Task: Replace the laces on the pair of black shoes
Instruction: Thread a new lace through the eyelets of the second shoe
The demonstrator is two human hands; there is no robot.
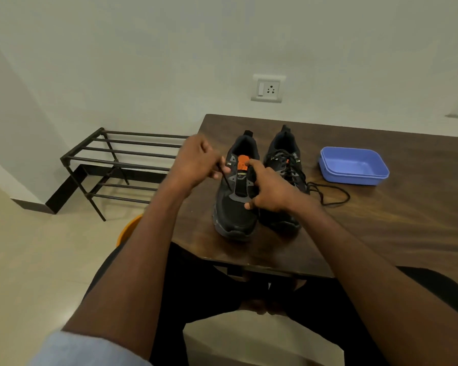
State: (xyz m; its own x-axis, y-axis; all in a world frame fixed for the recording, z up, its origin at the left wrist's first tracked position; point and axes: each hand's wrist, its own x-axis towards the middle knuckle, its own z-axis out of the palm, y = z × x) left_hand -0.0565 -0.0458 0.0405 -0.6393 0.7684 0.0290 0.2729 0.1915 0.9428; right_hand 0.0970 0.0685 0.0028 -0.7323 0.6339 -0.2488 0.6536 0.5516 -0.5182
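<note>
Head view: left shoe (236,207) near counter (407,228) front-left corner; left hand (196,161) pinches lace (225,179); right hand (270,190) clamps tongue side. Risk: hard pull drags shoe off edge.

We have a single wide-angle view from the person's head, looking forward and down over both forearms. It sits close above the counter (381,220), whose near corner fills mid-frame. Beyond it we face the wall (169,62), with floor (37,260) at left.
</note>
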